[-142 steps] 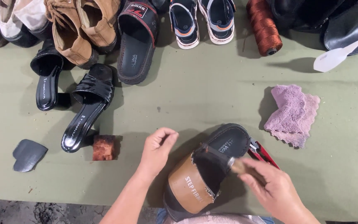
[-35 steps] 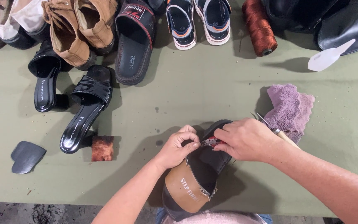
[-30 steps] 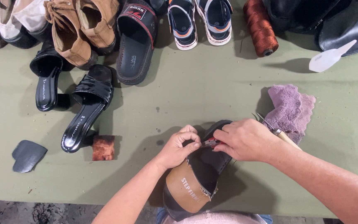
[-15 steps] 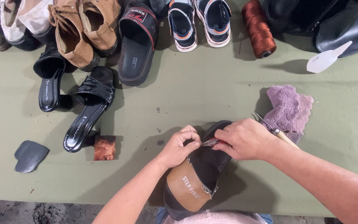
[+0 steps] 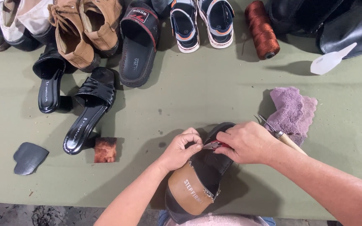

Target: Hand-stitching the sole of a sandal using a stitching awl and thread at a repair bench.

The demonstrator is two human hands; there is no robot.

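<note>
I pinch the bendy black sandal (image 5: 197, 180) at its strap with my left hand (image 5: 182, 148), near the table (image 5: 214, 96) edge, while my right hand (image 5: 248, 142) squeezes small red pliers (image 5: 214, 145).

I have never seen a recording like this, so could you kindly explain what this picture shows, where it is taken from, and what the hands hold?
There is no machine: a camera on a person's head looks down at their two bare hands. The left hand and the right hand meet over a dark sandal with a tan insole; the right hand grips small red-handled pliers and a wooden-handled awl. On the green table lie more shoes, a rust-coloured thread spool, a purple cloth and a brown block.
</note>
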